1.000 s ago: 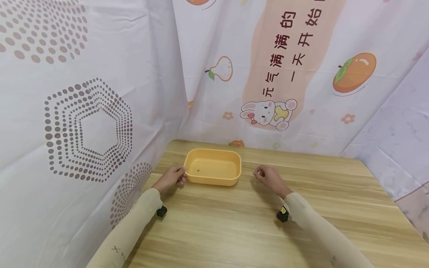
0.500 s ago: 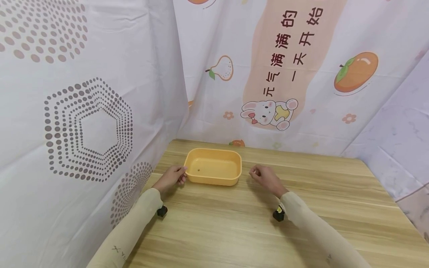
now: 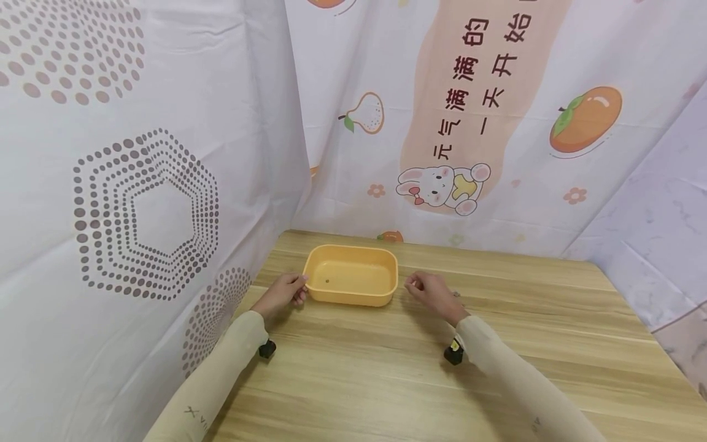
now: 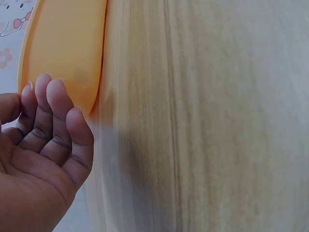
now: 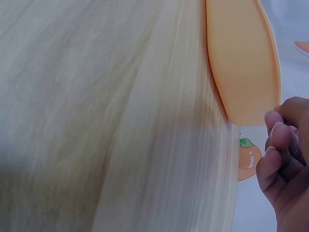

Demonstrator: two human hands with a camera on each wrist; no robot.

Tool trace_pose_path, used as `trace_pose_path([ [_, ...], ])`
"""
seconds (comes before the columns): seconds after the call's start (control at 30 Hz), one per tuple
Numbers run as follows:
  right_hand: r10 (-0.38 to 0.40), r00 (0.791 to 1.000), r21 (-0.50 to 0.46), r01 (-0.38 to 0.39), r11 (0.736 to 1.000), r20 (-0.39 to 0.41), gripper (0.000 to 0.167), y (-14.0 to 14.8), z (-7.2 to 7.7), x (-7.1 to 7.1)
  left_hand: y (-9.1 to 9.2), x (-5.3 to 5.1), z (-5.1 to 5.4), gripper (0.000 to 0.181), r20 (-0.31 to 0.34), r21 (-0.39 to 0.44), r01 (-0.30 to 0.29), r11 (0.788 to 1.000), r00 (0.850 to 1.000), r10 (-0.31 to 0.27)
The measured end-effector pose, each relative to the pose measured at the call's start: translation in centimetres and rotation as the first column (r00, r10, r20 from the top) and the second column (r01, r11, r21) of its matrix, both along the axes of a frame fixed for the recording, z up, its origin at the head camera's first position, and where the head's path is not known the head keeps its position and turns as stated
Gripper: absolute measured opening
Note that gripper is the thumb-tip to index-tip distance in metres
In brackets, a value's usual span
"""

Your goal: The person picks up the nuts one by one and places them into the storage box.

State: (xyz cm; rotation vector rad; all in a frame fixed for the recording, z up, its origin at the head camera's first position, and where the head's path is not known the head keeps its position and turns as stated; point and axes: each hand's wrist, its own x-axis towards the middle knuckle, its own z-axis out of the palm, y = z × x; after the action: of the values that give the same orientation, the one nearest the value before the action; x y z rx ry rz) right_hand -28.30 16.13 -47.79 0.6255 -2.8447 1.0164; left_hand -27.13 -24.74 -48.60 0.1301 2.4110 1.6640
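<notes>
Left grip [image 3: 283,292] pinches the yellow bin [image 3: 351,298] near the bench's [image 3: 364,374] far-left corner. Right grip [image 3: 434,293], fingers curled together, stands just apart; one-sided pulling could skew the bin.

The tray [image 3: 353,299] stands on the table [image 3: 364,374] near the far edge, with the left hand [image 3: 282,293] at its left end, the right hand [image 3: 433,293] just beside its right end, a back curtain [image 3: 353,166] behind the table, and a side curtain [image 3: 221,80] along the table's left.

The back curtain [image 3: 420,116] reads “元气满满的” and “一天开始”, while lettering [image 3: 191,410] on the sleeves [image 3: 215,368] is unclear.
</notes>
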Motion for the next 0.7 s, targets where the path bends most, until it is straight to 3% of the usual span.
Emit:
trace_pose_path([
  [0.7,0.001,0.998,-0.056,-0.005,0.998,-0.061,0.012,-1.7,0.1,0.2,-0.2,-0.2,-0.4,0.036,-0.013,0.002,0.011,1.0,1.0,-0.011],
])
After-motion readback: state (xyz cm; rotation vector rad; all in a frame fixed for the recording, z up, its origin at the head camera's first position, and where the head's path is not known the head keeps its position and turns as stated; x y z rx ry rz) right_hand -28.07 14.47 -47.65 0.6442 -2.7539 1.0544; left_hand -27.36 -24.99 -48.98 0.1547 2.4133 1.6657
